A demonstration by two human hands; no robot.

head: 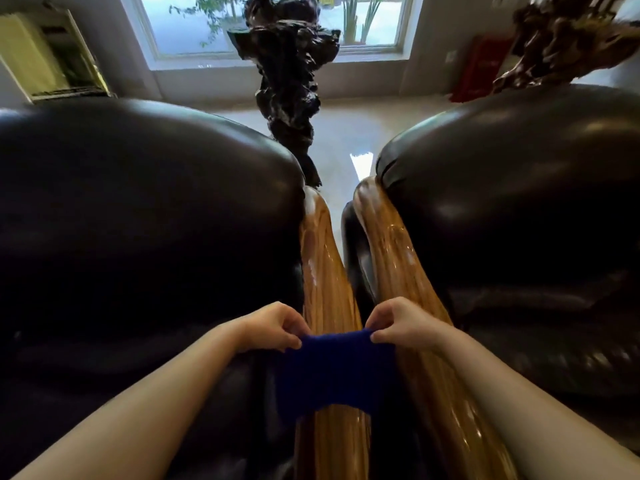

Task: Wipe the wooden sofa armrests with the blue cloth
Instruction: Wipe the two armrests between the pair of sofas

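Your left hand point(273, 327) and right hand point(398, 323) each pinched a top corner of the blue cloth point(332, 372), which hung over the near ends of the two wooden armrests point(325, 271), hiding them there; your fingertips were tucked from sight.

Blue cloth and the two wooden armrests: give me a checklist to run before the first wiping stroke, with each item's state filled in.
1. Blue cloth in hand: ok, the left hand and the right hand each pinch a top corner.
2. Cloth spread out: ok, it hangs stretched between the two grips.
3. Cloth over the wood: ok, it drapes across the left armrest.
4. Cloth pressed flat for wiping: not ok, only the fingertips hold it up by the top edge.
5. Right armrest covered: not ok, the cloth reaches only its inner edge.
6. Cloth damp or dry: cannot tell.
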